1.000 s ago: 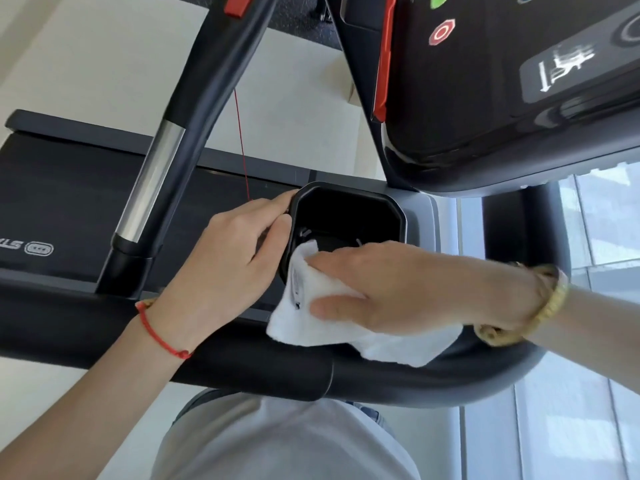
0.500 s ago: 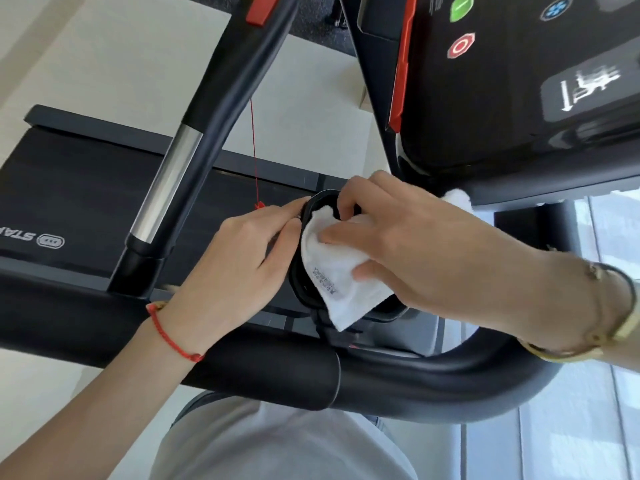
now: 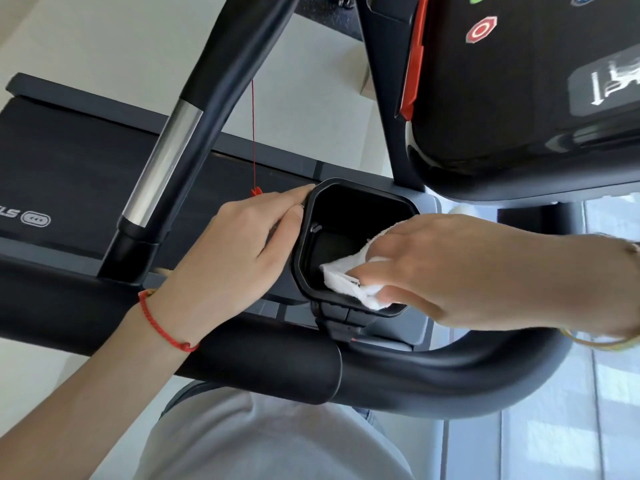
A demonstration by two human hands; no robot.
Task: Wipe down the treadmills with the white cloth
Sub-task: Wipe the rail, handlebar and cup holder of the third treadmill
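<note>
Holding the bunched white cloth (image 3: 349, 284) against the inner near-right wall of the black cup holder (image 3: 313, 202), right hand (image 3: 446, 268), fingers (image 3: 372, 270) curled round the cloth. Left hand (image 3: 228, 258): fingers close together and nearly straight, fingertips resting on the holder's left rim; red cord bracelet (image 3: 162, 327) at the wrist. Surroundings: treadmill console (image 3: 519, 98) above right, black handlebar (image 3: 398, 372) below the holder, belt deck (image 3: 69, 161) at left.

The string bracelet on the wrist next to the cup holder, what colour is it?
Red. The bracelet shows plainly in the head view, on the left wrist.
</note>
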